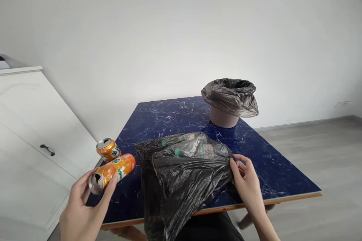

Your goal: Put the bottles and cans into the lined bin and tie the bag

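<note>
My left hand is closed around an orange soda can, held on its side with the opened top facing me, over the table's front left corner. A second orange can lies on the table just behind it. My right hand pinches the right edge of a black plastic bag that sprawls over the table's front edge and hangs down. Bottles with green caps show dimly through the bag's film.
The blue marbled table carries a small round bin lined with a dark bag at its far right. A white cabinet with a dark handle stands to the left. Grey floor lies to the right.
</note>
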`<action>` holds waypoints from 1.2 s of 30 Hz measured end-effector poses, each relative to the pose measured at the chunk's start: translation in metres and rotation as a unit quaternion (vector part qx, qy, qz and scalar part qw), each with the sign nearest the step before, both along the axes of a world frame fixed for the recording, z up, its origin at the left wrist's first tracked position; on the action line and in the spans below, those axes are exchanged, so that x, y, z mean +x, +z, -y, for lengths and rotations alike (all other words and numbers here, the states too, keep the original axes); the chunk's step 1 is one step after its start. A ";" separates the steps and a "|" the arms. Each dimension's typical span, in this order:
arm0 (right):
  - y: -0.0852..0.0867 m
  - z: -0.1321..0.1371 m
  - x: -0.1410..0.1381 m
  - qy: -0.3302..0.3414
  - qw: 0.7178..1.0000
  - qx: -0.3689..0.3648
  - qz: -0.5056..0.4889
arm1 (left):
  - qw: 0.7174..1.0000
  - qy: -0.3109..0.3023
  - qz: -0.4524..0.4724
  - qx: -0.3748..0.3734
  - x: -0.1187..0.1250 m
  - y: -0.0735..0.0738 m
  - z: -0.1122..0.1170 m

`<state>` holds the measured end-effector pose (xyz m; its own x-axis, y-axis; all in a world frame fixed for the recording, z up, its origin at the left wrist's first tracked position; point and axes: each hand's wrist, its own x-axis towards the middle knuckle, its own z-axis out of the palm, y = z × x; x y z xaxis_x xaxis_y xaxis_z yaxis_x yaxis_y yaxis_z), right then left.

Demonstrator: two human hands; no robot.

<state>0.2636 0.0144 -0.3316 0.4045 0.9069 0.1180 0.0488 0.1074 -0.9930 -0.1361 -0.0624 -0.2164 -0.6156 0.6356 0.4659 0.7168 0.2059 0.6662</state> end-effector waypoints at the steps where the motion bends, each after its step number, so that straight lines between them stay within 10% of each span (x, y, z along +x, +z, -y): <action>1: 0.000 0.000 0.000 -0.002 1.000 0.001 0.005 | 1.000 0.014 -0.002 -0.007 0.003 0.002 -0.002; 16: 0.002 0.002 0.001 -0.014 0.999 -0.005 0.046 | 0.976 0.016 -0.122 -0.181 0.005 0.025 -0.057; 36: 0.003 0.003 0.000 -0.011 0.998 -0.028 0.060 | 0.983 -0.004 -0.113 -0.145 0.012 0.020 -0.086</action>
